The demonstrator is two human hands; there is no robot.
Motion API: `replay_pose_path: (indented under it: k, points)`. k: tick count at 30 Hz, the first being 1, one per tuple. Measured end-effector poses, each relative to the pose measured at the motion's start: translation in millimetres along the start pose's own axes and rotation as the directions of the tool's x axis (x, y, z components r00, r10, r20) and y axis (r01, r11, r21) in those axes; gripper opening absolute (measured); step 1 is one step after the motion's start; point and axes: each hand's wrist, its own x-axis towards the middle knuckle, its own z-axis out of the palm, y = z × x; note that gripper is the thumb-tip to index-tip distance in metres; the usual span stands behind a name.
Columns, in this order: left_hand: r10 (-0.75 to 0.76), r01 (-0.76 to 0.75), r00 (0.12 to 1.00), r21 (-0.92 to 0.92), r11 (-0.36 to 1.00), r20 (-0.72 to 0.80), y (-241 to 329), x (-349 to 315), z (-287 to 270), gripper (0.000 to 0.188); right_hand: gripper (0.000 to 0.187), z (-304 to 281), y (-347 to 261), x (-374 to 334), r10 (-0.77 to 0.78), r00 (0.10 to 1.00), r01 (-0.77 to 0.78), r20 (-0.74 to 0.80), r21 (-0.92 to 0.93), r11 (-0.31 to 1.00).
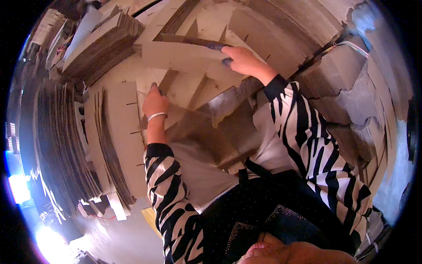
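Note:
My right hand (246,64) pinches the right end of a cardboard strip (180,56), thumb in front and fingers at its upper edge. Dark covers show on its fingertips. Lower and to the left, my left hand (155,102) is closed, fingers pointing away from me. What it grips, if anything, is hidden. Beside it lies a long cardboard piece (125,112) with short slits along its right edge. Between and below my hands stand crossed cardboard dividers (187,90), partly blurred.
Stacked cardboard sheets stand at the left (66,141) and far left (103,48). More cardboard (281,33) leans at the far right. Grey wrapped stacks (347,101) line the right side. A pale cloth (193,167) covers my lap.

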Motion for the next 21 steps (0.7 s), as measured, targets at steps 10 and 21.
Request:
replay_pose_path:
  k: [10,21]
  points:
    - [-0.031,0.031,0.999,-0.005,0.999,-0.016,10,-2,-2,0.041,0.027,39,-25,-24,-0.341,0.939,0.342,0.041,-0.220,0.914]
    - [0.011,-0.011,1.000,-0.005,1.000,-0.026,15,0,-2,0.041,0.021,51,-4,-24,-0.227,0.956,0.275,0.186,-0.289,0.917]
